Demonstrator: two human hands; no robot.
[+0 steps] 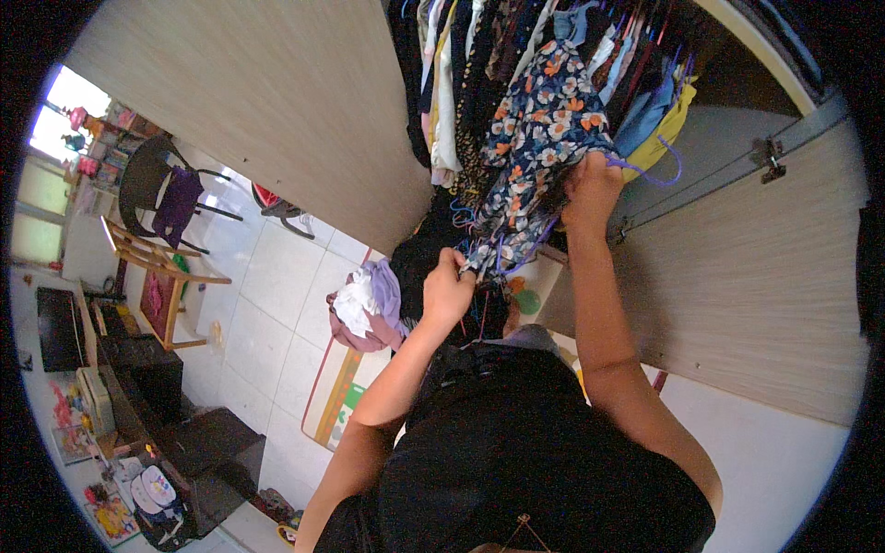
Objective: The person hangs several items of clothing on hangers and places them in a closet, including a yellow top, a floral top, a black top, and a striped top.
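A navy garment with white and orange flowers hangs in front of the open wardrobe. My right hand grips its right side, together with a purple wire hanger whose hook sticks out to the right. My left hand pinches the lower left edge of the same garment between thumb and fingers. Part of the purple hanger shows along the cloth between my hands. Just behind my left hand are several blue and pink hanger hooks and dark clothes.
Hanging clothes fill the wardrobe. Wooden doors stand open at left and right. A pile of purple, white and mauve cloth lies left of me, by a patterned mat. Further left are a wooden chair and a dark desk.
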